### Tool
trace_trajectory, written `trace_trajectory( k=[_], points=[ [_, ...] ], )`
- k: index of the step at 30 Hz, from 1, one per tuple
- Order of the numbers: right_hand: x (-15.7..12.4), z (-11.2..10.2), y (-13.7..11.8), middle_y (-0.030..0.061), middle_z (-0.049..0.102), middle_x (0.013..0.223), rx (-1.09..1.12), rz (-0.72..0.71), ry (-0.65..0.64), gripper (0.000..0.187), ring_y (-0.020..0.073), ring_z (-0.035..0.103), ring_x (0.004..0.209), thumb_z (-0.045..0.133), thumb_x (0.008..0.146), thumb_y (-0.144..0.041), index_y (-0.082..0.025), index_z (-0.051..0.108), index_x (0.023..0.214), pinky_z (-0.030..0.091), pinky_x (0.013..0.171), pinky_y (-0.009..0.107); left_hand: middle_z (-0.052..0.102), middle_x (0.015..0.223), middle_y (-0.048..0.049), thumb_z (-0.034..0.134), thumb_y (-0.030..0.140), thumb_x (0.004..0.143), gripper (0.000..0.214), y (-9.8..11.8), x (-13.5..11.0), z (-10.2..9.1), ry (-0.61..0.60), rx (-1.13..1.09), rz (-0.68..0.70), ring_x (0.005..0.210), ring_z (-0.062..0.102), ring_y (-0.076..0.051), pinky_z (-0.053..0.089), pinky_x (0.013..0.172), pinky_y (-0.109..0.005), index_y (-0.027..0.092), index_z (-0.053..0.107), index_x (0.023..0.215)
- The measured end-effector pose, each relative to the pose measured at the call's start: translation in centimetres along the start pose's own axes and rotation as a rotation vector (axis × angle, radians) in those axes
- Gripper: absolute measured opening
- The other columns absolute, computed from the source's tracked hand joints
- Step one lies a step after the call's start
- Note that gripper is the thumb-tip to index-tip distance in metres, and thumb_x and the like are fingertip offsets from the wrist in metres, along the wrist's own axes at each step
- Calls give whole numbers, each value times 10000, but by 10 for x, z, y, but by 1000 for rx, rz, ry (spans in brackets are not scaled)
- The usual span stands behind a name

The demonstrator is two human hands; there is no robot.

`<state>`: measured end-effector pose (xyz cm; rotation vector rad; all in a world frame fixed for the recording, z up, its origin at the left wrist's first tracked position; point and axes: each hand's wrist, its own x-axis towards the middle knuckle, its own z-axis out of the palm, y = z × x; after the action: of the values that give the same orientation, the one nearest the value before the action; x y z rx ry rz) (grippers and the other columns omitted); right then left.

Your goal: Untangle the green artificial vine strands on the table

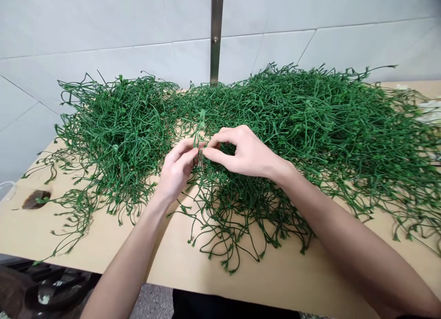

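Thin green plastic-looking stems with small leafy tips lie in a large tangled heap point(303, 112) across the table. Another thick pile point(117, 112) of the same stems lies to the left. Near the middle, my left hand point(177, 167) pinches a few green stems point(197, 136) between thumb and forefinger, their tips pointing up. Close against it, my right hand point(241, 151) has its thumb and forefinger pressed together beside those stems. Whatever lies between the right fingertips is too small to make out. Loose stems point(237, 218) spread below both hands.
The tan tabletop point(193, 273) has a dark hole point(36, 199) near its left end. A metal post point(216, 39) stands behind the table against the pale tiled wall point(103, 20). Whitish items point(430, 112) lie at the right edge. A dark object point(44, 287) is under the table, lower left.
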<state>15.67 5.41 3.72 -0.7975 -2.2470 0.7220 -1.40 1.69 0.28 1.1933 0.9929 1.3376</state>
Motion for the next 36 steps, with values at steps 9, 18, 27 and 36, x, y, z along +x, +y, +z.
trace_trajectory(
  k=[9, 18, 27, 36],
  points=[
    [2, -2, 2, -10, 614, 650, 68, 130, -111, 224, 88, 466, 609, 582, 848, -267, -128, 671, 697, 339, 620, 246, 700, 869, -21, 682, 295, 818, 205, -10, -3, -8, -26, 238, 130, 748, 618, -134, 504, 734, -276, 226, 705, 1009],
    [4, 0, 10, -34, 578, 627, 261, 121, -91, 172, 58, 428, 574, 566, 819, -180, -117, 663, 692, 319, 600, 233, 645, 808, -12, 705, 369, 784, 230, 2, -3, 0, 17, 285, 100, 690, 586, -107, 485, 651, -220, 182, 608, 877],
    [3, -3, 11, -32, 550, 641, 200, 100, -159, 184, 67, 417, 582, 563, 849, -245, -120, 661, 757, 305, 587, 233, 479, 642, 22, 620, 374, 856, 244, 2, -6, -4, -45, 440, 133, 581, 421, -92, 361, 530, -214, 166, 581, 734],
    [4, -2, 9, -59, 339, 498, 237, 117, -264, 287, 51, 283, 498, 486, 782, -164, -147, 448, 497, 230, 506, 236, 474, 623, 26, 595, 316, 875, 196, 4, -8, 0, -47, 510, 192, 549, 386, -88, 308, 494, -220, 165, 594, 750]
  ],
)
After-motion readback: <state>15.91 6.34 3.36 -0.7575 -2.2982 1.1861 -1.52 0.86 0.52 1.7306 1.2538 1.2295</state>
